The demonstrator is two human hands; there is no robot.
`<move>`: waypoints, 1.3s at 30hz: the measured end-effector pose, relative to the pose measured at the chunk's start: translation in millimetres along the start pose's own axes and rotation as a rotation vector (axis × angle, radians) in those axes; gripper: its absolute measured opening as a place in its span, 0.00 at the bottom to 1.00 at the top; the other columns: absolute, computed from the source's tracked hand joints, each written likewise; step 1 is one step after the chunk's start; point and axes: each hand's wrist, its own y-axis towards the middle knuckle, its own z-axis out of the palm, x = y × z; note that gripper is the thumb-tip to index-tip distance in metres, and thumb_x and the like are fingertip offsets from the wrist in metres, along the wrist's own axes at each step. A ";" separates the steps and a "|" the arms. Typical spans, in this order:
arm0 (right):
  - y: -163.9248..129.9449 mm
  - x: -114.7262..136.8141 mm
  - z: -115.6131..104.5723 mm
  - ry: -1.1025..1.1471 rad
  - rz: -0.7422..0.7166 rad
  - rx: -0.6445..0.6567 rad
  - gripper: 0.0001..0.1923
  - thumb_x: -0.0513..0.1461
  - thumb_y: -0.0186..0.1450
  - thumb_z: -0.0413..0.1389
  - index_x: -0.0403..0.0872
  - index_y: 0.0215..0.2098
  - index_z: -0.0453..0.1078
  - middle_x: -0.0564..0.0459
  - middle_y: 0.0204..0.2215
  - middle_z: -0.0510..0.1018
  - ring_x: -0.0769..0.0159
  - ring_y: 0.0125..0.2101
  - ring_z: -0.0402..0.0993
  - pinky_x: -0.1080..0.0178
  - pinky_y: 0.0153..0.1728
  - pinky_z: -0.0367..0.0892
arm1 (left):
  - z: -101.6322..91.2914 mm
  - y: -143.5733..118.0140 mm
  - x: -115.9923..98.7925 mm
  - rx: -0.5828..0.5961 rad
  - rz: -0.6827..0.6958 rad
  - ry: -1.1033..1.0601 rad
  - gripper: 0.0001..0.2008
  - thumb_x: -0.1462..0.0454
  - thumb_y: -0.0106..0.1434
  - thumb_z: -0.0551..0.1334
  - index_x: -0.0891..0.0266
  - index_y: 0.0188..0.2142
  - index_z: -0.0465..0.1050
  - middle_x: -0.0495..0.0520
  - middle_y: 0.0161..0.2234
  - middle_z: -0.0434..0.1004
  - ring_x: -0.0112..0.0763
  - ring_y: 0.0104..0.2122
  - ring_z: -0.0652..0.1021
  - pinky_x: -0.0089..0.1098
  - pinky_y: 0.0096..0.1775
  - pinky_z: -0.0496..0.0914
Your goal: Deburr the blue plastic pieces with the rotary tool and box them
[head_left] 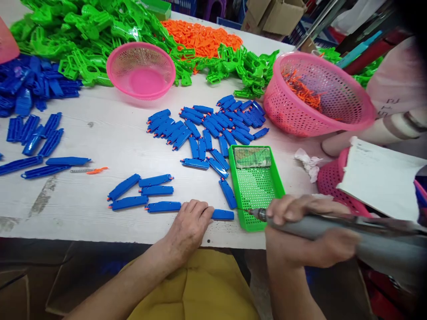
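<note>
My left hand [191, 224] lies on the table near its front edge, its fingers closed on the end of a blue plastic piece [223, 214] that sticks out to the right. Another blue piece [163, 206] reaches the hand from the left. My right hand [303, 226] grips a grey electric screwdriver [320, 229]. Its thin bit points left, over the front of a green perforated tray [282, 184]. A flat, grid-marked block [252, 157] sits at the far end of that tray. Several blue pieces with orange tips [125, 186] lie left of my left hand.
Many blue pieces [216, 124] spread across the mid-table. Behind them stand a pink bowl [142, 82] and a pink basket [296, 113] of orange parts. Green toy-gun shells [90, 26] and orange parts [200, 38] are heaped at the back. Blue shells [30, 82] pile up left.
</note>
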 end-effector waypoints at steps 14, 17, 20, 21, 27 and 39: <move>19.5 -23.1 -15.3 -0.138 -0.031 -0.215 0.12 0.49 0.62 0.58 0.48 0.32 0.67 0.64 0.16 0.66 0.71 0.13 0.62 0.65 0.16 0.62 | -11.8 -11.0 0.0 -0.043 -0.027 -0.080 0.20 0.69 0.73 0.55 0.64 0.63 0.60 0.64 0.52 0.76 0.45 0.50 0.77 0.46 0.49 0.76; 19.7 -25.1 -13.7 -0.135 -0.030 -0.206 0.12 0.48 0.63 0.57 0.48 0.33 0.67 0.65 0.16 0.67 0.71 0.13 0.63 0.65 0.16 0.63 | -12.2 -11.8 1.2 -0.047 -0.023 -0.052 0.20 0.69 0.73 0.56 0.65 0.63 0.61 0.64 0.51 0.76 0.44 0.47 0.78 0.45 0.47 0.77; 18.1 -26.4 -11.9 -0.146 -0.023 -0.204 0.10 0.46 0.63 0.56 0.48 0.33 0.66 0.64 0.16 0.66 0.71 0.13 0.63 0.65 0.16 0.63 | -11.6 -9.8 3.0 -0.042 -0.033 -0.055 0.18 0.68 0.73 0.56 0.64 0.61 0.62 0.63 0.49 0.77 0.43 0.45 0.78 0.44 0.45 0.77; 17.4 -26.7 -11.6 -0.151 -0.025 -0.204 0.10 0.46 0.63 0.56 0.48 0.33 0.66 0.64 0.16 0.66 0.71 0.13 0.63 0.65 0.16 0.63 | -11.3 -8.9 3.6 -0.040 -0.036 -0.061 0.17 0.68 0.74 0.55 0.63 0.61 0.63 0.62 0.48 0.77 0.43 0.44 0.78 0.44 0.45 0.77; 17.6 -28.5 -11.6 -0.170 -0.079 -0.203 0.10 0.46 0.64 0.57 0.48 0.33 0.67 0.64 0.17 0.66 0.72 0.13 0.63 0.65 0.16 0.64 | -9.2 -6.5 6.4 -0.045 -0.046 -0.089 0.14 0.68 0.74 0.56 0.63 0.57 0.65 0.60 0.45 0.77 0.42 0.42 0.77 0.43 0.42 0.76; 18.7 -25.0 -7.1 -0.159 -0.038 -0.179 0.09 0.44 0.62 0.58 0.48 0.31 0.66 0.64 0.17 0.66 0.71 0.13 0.64 0.65 0.16 0.65 | -11.3 -2.3 12.1 -0.018 -0.033 -0.171 0.12 0.68 0.73 0.58 0.63 0.54 0.67 0.59 0.43 0.76 0.41 0.42 0.77 0.41 0.43 0.76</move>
